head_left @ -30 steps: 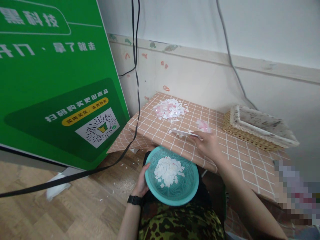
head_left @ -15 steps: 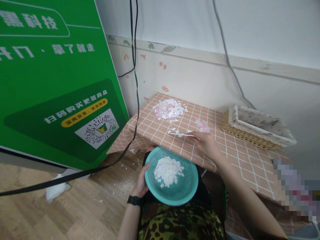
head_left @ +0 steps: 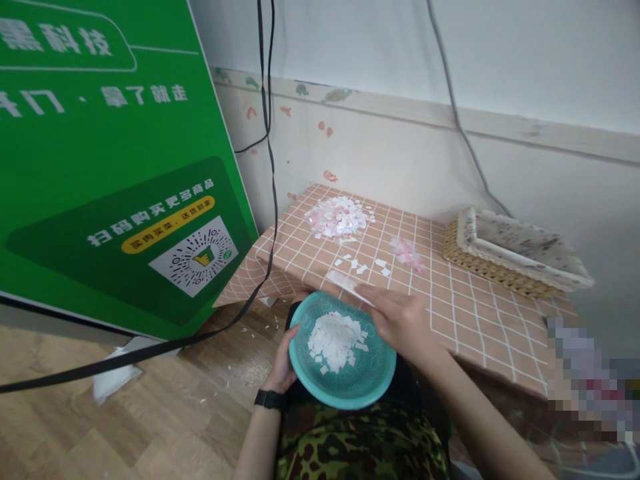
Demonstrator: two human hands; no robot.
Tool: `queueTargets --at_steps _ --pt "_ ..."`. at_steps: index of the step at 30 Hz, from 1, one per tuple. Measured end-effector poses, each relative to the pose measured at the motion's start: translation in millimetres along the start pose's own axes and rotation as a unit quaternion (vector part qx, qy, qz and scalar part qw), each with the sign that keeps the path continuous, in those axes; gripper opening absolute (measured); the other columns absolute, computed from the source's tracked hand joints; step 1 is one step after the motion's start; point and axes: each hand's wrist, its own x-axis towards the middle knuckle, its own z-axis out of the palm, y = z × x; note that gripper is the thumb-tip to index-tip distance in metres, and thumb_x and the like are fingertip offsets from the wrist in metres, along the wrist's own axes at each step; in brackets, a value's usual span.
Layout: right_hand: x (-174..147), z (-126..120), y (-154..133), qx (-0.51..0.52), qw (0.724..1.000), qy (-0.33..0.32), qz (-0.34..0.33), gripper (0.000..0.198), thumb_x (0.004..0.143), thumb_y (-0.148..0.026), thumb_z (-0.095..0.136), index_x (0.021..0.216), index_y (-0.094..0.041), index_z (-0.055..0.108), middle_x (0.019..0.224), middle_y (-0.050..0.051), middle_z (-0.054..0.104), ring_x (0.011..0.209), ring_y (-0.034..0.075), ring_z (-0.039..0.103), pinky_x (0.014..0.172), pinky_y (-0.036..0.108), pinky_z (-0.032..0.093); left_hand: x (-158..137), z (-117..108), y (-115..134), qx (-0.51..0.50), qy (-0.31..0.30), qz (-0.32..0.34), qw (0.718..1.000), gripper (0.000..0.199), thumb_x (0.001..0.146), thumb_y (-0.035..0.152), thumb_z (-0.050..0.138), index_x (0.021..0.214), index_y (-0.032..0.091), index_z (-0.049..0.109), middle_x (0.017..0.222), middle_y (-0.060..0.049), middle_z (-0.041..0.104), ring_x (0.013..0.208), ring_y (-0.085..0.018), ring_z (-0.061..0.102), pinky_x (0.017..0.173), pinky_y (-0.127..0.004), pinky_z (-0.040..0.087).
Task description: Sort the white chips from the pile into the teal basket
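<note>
My left hand (head_left: pixel 284 365) is closed on the left rim of a teal plastic colander (head_left: pixel 350 388) at my lap. Small white paper pieces (head_left: pixel 336 341) lie heaped inside it. Just above the colander's far right rim, my right hand (head_left: pixel 403 320) grips a flat white card (head_left: pixel 345 285) near the table edge. Several loose white scraps (head_left: pixel 359 267) lie on the table just beyond the card. Farther back sits a bigger pile of white and pink pieces (head_left: pixel 340 217), with a small pink cluster (head_left: pixel 407 254) to its right.
A brown checked cloth covers the table (head_left: pixel 460 313) against the wall. On its right stands a lined wicker basket (head_left: pixel 493 267). A green panel (head_left: pixel 125 147) fills the left, and a dark strap (head_left: pixel 273 200) hangs before it. Paper scraps litter the wooden floor (head_left: pixel 200 427).
My right hand has moved toward me with the white card, from over the loose scraps to the table edge. More scraps now show on the cloth. My left hand and the colander stay nearly still.
</note>
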Motion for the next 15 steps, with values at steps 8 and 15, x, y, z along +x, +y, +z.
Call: queueTargets --at_steps 8,15 --pt "-16 42 -33 -0.093 0.995 -0.02 -0.015 0.046 0.081 -0.007 0.044 0.125 -0.017 0.054 0.125 0.005 0.057 0.111 0.02 0.056 0.091 0.035 0.048 3 -1 -1 -0.004 0.012 -0.007 1.0 0.018 0.075 0.028 0.062 0.085 0.015 0.068 0.079 -0.007 0.074 0.09 -0.029 0.066 0.087 -0.041 0.048" --pt "-37 16 -19 -0.123 0.992 -0.001 0.03 0.047 0.078 -0.004 0.044 0.121 -0.018 0.056 0.119 0.005 0.061 0.105 0.018 0.06 0.088 0.032 0.051 4 -6 -2 -0.006 0.011 -0.03 0.999 0.026 0.075 0.031 0.063 0.092 0.013 0.066 0.086 -0.008 0.074 0.089 -0.026 0.067 0.085 -0.038 0.049"
